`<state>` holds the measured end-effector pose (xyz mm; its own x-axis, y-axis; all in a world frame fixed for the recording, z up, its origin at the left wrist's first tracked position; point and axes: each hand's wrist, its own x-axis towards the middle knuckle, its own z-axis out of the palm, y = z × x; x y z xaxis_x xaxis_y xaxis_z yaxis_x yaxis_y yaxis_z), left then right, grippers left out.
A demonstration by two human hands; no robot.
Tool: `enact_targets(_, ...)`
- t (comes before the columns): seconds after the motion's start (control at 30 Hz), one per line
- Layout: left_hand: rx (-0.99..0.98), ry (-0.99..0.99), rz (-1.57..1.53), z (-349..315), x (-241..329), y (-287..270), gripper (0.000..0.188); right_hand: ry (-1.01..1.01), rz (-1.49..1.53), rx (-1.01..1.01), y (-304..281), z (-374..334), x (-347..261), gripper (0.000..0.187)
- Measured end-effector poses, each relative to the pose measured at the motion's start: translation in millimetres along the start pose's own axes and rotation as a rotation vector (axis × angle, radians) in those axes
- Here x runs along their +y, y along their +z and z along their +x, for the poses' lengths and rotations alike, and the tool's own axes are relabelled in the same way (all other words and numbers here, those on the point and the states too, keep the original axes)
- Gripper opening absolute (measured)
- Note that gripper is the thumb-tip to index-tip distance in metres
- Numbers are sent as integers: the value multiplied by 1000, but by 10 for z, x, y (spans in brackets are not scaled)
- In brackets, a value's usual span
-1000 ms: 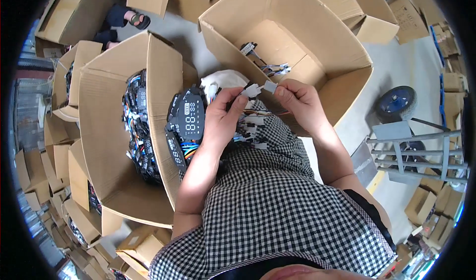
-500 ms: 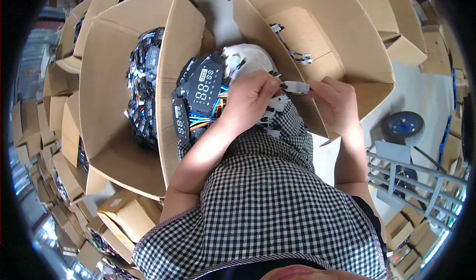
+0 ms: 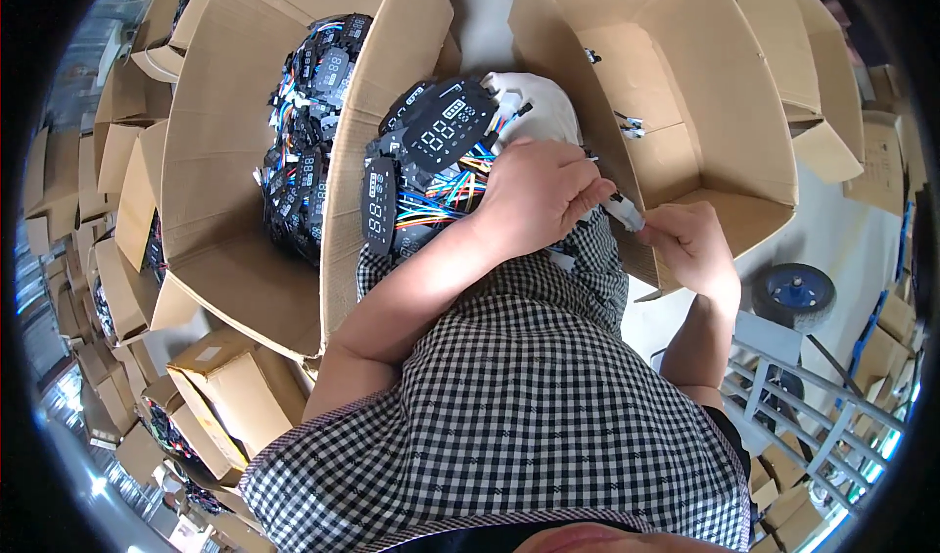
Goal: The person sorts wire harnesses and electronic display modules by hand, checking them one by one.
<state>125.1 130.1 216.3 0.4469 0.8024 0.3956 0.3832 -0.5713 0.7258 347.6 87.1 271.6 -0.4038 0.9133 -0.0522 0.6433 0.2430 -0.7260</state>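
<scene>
Several black digital display panels [image 3: 446, 127] with coloured wires [image 3: 431, 205] lie in a bundle on my lap, partly under my left forearm. My left hand [image 3: 543, 195] is closed, thumb pressed against the fingers, at the wire ends of this bundle; its grip is partly hidden. A small white connector-like piece [image 3: 624, 210] with dark marks sticks out between my two hands. The far end of that piece is pinched by the fingertips of my right hand [image 3: 690, 244]. More white connectors [image 3: 560, 258] hang below my left hand, over the checked apron.
On the left, an open cardboard box [image 3: 235, 288] holds a heap of similar panels. The open box [image 3: 725, 151] on the right has a few small connector pieces [image 3: 632, 125] in it. A wheel [image 3: 793, 293] and a grey metal frame [image 3: 803, 396] stand at the right.
Both hands have moved slightly down and right in the view, and the white piece between them now tilts downward to the right. The boxes and bundle have shifted in view too.
</scene>
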Motion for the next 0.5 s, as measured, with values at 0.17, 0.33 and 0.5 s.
enact_targets(0.17, -28, 75, 55, -41, 26, 32, 26, 59, -62, -189, -47, 31, -54, 7)
enact_targets(0.33, -61, 31, -2, -31, 32, -6, 20, 51, 69, -65, 9, 21, -26, 9)
enact_targets(0.5, 41, 129, 95, 207, 97, -386, 28, 125, 97, 245, 135, -14, -54, 5)
